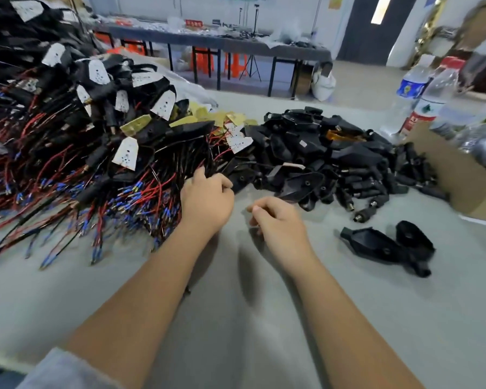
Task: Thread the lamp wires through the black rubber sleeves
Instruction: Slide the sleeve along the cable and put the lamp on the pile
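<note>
Here the left hand (pixel 206 200) reaches into the near edge of a big heap of lamp wires (pixel 76 169), its fingers curled down among the red and black strands at the spot where the heap meets the pile of black parts; whether it actually pinches a wire is hidden by the back of the hand, so I cannot tell. The right hand (pixel 278 223) hovers just beside it over the grey table (pixel 236 318), fingers loosely curled toward the thumb and holding nothing that shows. The wires lie tangled across the left of the table, tipped with blue connectors (pixel 135 196), with white and yellow lamp boards (pixel 127 153) scattered on top. To the right of the left hand sits a pile of black housings (pixel 306 153), and at its right end the black rubber sleeves (pixel 376 183) lie heaped together, some with round open ends facing the camera. Two more black housings (pixel 387 245) lie apart on the table, near the right forearm. A cardboard box (pixel 466 181) stands at the right edge with two plastic bottles (pixel 421 99) behind it. A grey sleeve (pixel 59 369) shows at the lower left. Farther back, a long table (pixel 222 42) carries clutter too blurred to make out.
</note>
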The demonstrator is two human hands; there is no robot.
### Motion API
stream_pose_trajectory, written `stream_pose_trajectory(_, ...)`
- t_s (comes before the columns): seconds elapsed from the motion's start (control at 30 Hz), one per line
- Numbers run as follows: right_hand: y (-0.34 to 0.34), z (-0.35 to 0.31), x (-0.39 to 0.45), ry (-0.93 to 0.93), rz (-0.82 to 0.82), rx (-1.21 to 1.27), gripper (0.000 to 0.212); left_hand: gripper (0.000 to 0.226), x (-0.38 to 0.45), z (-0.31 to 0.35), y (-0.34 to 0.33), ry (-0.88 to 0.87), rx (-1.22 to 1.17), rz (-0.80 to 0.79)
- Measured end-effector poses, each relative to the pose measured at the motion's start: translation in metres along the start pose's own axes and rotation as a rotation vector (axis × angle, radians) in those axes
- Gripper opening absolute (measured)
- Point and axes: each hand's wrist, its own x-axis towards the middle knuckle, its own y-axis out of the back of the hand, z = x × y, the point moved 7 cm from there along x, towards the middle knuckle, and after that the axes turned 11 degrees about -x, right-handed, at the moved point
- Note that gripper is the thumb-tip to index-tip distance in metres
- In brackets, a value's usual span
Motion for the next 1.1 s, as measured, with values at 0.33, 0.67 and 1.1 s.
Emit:
stream_pose_trajectory(0.33, -0.003, -0.001, 0.002, 0.028, -0.036, -0.018, 0.022, 0.043, 0.01, -0.006, 0.007, 0.035, -0.081, 0.06)
stream_pose_trajectory(0.67, 0.022, -0.005, -0.003, 0.012, 0.172, 0.258, 0.024, 0.032, -0.01, 0.055, 0.007, -0.258, -0.498, 0.025)
stream_pose_trajectory(1.1, 0.072, 0.017, 0.0, -0.107, 0.542, 0.169, 0.027, 0.023, -0.046, 0.062, -0.055, -0.365, -0.536, -0.184)
